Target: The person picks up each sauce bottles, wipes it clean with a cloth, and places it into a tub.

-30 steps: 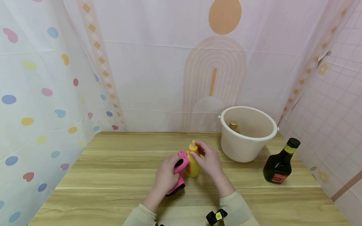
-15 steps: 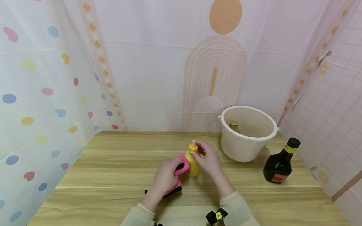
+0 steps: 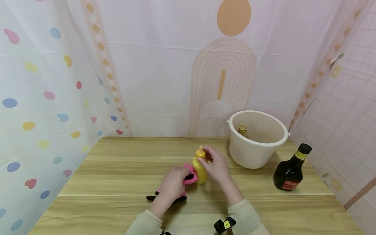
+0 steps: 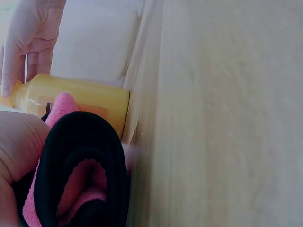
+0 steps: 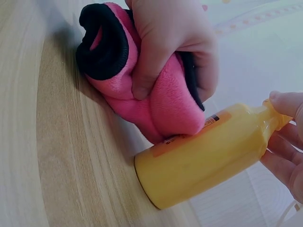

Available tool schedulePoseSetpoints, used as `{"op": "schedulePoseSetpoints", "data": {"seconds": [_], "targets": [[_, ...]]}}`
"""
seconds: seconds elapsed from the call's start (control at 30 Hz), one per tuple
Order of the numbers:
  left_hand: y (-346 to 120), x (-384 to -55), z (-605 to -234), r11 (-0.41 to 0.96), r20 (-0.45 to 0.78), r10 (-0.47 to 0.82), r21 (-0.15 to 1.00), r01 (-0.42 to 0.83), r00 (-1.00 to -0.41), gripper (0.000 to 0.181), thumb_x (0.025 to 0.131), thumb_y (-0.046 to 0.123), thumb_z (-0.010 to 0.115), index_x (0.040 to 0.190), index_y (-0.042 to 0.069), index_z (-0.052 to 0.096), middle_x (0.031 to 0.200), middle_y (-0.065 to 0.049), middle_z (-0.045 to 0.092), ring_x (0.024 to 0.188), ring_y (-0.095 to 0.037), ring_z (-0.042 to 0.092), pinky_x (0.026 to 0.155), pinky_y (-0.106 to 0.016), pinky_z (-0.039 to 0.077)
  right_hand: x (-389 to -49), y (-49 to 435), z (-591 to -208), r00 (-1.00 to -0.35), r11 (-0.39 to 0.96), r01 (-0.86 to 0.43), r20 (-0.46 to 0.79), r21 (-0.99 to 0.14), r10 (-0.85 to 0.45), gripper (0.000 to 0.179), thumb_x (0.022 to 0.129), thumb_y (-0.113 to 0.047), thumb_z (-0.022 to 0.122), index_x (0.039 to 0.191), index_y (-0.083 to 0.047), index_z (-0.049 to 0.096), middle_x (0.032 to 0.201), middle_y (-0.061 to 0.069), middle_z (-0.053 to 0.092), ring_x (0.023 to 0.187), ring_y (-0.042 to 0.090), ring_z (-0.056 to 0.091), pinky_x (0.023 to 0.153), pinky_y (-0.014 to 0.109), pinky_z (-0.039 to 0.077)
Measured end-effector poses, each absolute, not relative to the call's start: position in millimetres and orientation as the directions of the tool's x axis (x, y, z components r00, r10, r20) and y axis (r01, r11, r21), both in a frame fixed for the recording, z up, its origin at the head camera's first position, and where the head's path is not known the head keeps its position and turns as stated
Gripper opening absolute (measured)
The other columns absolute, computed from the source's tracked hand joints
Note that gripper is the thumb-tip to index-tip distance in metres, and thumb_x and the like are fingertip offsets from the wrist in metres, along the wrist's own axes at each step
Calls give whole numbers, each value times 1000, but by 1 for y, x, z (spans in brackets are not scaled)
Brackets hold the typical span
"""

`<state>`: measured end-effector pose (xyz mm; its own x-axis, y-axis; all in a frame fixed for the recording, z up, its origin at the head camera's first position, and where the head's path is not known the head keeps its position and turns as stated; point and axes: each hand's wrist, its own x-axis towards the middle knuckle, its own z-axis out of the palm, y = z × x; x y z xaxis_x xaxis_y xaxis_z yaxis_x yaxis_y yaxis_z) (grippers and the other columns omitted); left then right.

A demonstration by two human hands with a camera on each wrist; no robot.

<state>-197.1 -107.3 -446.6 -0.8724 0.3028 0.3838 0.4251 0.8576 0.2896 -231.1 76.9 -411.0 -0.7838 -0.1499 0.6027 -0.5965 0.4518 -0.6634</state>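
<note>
A yellow squeeze bottle with a pointed nozzle stands upright on the wooden table. My right hand holds it at the neck, thumb and fingers on either side just under the nozzle. In my left hand is a bunched pink cloth with black edging, gripped between thumb and fingers. The cloth touches the side of the bottle over its orange label, low on the body in the right wrist view. Part of the label is hidden behind the cloth.
A white bucket stands behind and right of the bottle, with a gold-capped item inside. Farther right is a dark bottle with a black cap and red label. Patterned curtains hang behind the wooden table.
My left hand and the cloth have slid down the bottle's side, from near its shoulder to its lower body. More black edging shows left of the wrist. The right hand and bottle stay put.
</note>
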Motion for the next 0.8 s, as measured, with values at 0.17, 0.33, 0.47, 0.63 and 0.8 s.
{"op": "schedulePoseSetpoints", "data": {"seconds": [0.17, 0.33, 0.47, 0.63, 0.8], "targets": [[-104, -198, -446, 888, 350, 306, 231, 398, -885, 42, 59, -16, 69, 79, 22, 66, 81, 2, 66, 79, -25, 59, 59, -39, 49, -230, 77, -410, -791, 453, -588, 594, -670, -147, 34, 84, -6, 78, 116, -1, 66, 105, 12, 69, 96, 26, 67, 82, 35, 56], [-101, -198, -444, 909, 319, 302, 188, 373, -898, 40, 59, -13, 72, 75, 23, 64, 83, 1, 67, 80, -26, 60, 57, -41, 49, -231, 76, -411, -797, 462, -577, 587, -673, -141, 33, 85, -6, 78, 116, -2, 66, 106, 11, 69, 95, 26, 67, 82, 35, 56], [-99, -198, -444, 917, 300, 309, 156, 366, -902, 36, 63, -9, 75, 76, 23, 66, 84, 1, 68, 81, -26, 60, 59, -42, 50, -231, 74, -410, -801, 457, -570, 585, -683, -124, 32, 84, -5, 78, 114, -2, 67, 104, 10, 69, 94, 25, 67, 82, 35, 56], [-103, -198, -444, 905, 301, 318, 185, 382, -899, 38, 63, -12, 73, 75, 23, 64, 85, 1, 68, 83, -25, 61, 62, -41, 50, -231, 73, -410, -808, 439, -564, 578, -699, -119, 31, 84, -5, 77, 113, -2, 67, 104, 10, 69, 94, 25, 67, 83, 35, 56], [-110, -197, -442, 881, 317, 309, 260, 395, -897, 41, 62, -17, 67, 77, 22, 66, 83, 4, 67, 79, -20, 61, 60, -36, 49, -232, 75, -408, -815, 428, -562, 562, -708, -141, 31, 86, -4, 76, 115, -1, 66, 108, 12, 69, 98, 27, 67, 85, 36, 55]]}}
